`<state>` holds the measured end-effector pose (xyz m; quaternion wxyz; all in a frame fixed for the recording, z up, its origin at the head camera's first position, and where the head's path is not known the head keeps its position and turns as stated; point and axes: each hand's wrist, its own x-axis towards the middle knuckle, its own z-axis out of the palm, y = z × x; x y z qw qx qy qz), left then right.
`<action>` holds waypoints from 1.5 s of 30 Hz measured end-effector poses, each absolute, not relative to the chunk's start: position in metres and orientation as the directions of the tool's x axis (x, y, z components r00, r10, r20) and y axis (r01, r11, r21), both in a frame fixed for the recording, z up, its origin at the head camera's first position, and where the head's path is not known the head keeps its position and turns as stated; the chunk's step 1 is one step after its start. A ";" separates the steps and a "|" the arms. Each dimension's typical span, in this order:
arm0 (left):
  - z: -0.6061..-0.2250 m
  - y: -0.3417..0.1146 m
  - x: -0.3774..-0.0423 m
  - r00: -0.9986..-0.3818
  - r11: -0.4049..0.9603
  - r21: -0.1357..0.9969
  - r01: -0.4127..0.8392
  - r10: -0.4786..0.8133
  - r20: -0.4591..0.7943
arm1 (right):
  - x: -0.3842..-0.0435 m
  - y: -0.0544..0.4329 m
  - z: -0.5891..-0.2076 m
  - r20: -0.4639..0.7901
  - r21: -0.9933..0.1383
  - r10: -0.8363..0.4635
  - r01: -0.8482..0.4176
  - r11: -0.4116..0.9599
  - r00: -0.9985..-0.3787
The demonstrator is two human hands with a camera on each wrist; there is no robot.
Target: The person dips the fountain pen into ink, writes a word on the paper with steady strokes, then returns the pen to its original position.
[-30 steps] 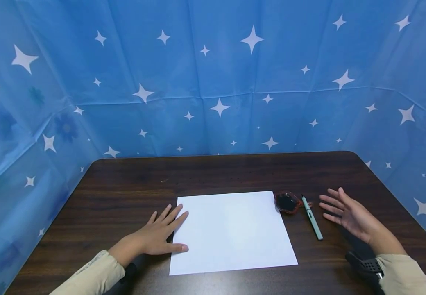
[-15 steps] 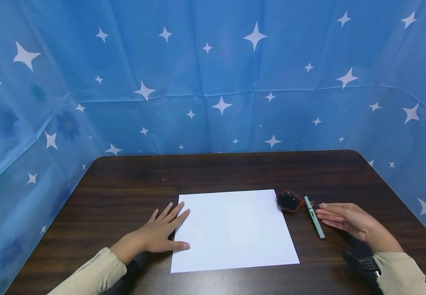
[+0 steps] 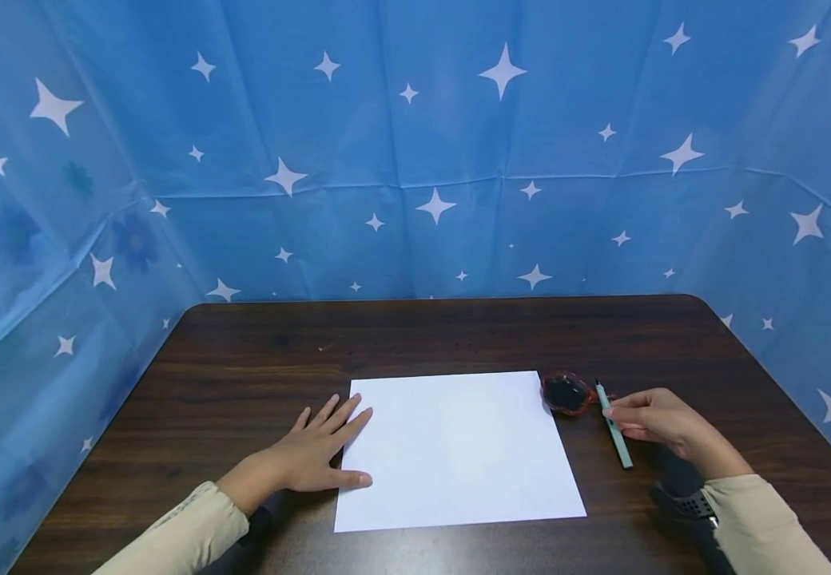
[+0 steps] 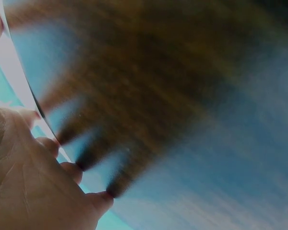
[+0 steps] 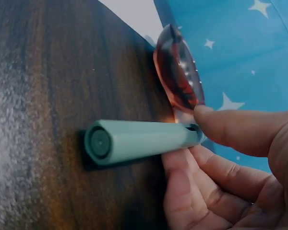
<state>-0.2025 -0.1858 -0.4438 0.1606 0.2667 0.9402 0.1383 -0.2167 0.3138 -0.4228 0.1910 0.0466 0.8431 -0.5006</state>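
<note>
A white sheet of paper (image 3: pixel 459 455) lies flat on the dark wooden table. My left hand (image 3: pixel 311 457) rests spread on its left edge, thumb and fingertips touching the sheet; the left wrist view shows the palm (image 4: pixel 29 177) and the table surface. With thumb and fingers, my right hand (image 3: pixel 663 423) pinches a pale green pen (image 3: pixel 618 443) near its upper middle, its black tip pointing away. In the right wrist view the pen's (image 5: pixel 139 141) blunt end faces the camera, close to the table. Dark-lensed sunglasses (image 3: pixel 565 394) with a reddish frame sit by the paper's upper right corner.
The brown table (image 3: pixel 243 351) has rounded far corners. Behind and beside it hangs a blue curtain (image 3: pixel 358 144) with white stars. A dark strap (image 3: pixel 689 503) is on my right wrist, by the beige sleeve.
My right hand has moved left to the pen, its spread fingers drawing together to pinch it. The left hand and the paper stay in place; the view shifts slightly.
</note>
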 end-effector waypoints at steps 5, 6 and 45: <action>-0.443 -0.185 -0.203 -0.805 0.816 0.355 0.456 0.548 -0.228 | -0.218 0.310 -0.427 -0.336 -0.782 -0.044 0.252 0.571 -0.941; -0.443 -0.185 -0.202 -0.805 0.817 0.355 0.455 0.547 -0.228 | -0.218 0.309 -0.427 -0.332 -0.777 -0.037 0.251 0.577 -0.942; -0.441 -0.188 -0.201 -0.800 0.816 0.355 0.457 0.551 -0.236 | -0.211 0.314 -0.398 -0.174 -0.981 -0.283 0.140 0.138 -0.943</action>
